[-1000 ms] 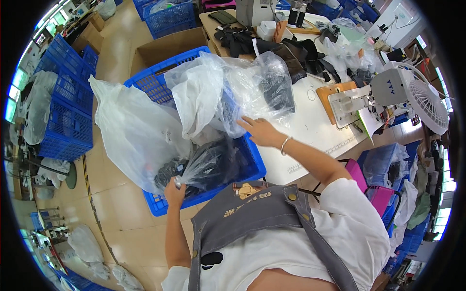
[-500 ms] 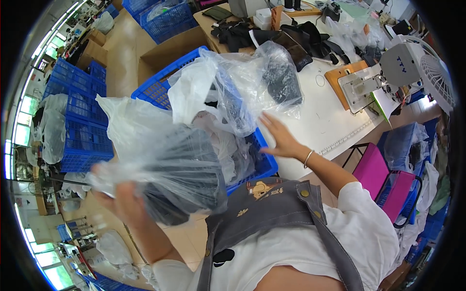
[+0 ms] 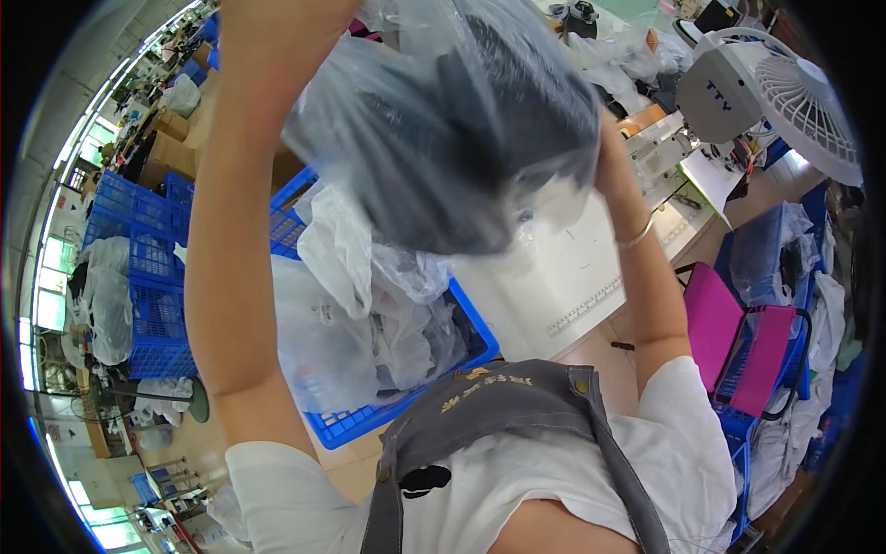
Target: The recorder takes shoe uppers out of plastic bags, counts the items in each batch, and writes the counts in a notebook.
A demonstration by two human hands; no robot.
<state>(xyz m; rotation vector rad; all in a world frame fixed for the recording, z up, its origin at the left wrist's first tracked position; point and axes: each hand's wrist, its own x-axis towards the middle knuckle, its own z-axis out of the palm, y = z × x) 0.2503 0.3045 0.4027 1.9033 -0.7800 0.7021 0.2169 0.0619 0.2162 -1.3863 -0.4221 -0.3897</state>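
Clear plastic bag (image 3: 461,129) of dark soft goods, upper centre: limp, slippery, moderately heavy; right hand (image 3: 611,157) clasps its edge, left hand's grip out of frame; best cradled underneath.

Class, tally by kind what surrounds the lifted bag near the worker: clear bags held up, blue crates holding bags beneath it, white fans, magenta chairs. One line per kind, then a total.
Clear plastic bag of dark items, held up: 1
Blue crate beneath it: 1
White fan: 1
Magenta chair: 1
Total: 4
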